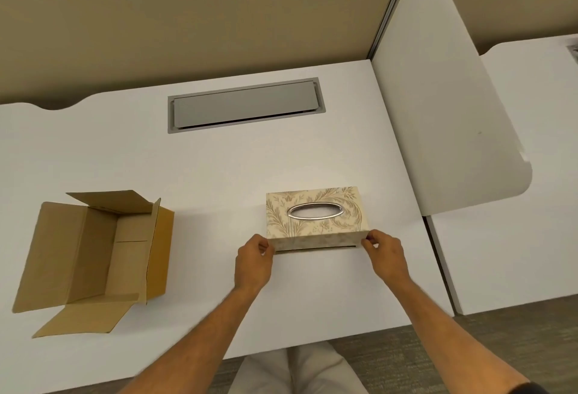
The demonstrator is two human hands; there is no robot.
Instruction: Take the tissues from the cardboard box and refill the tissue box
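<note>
A beige tissue box (314, 218) with a leaf pattern and a silver oval slot stands on the white desk (219, 168) just right of centre. My left hand (254, 260) pinches its near left bottom corner, and my right hand (385, 252) pinches its near right bottom corner. A thin dark gap shows under the cover's front edge. Something white shows through the slot. The brown cardboard box (93, 256) lies open at the desk's left, flaps spread, and its inside looks bare.
A grey cable hatch (245, 105) is set into the desk behind the tissue box. A white divider panel (450, 112) rises on the right, with another desk beyond it. My legs and carpet show below the desk's front edge.
</note>
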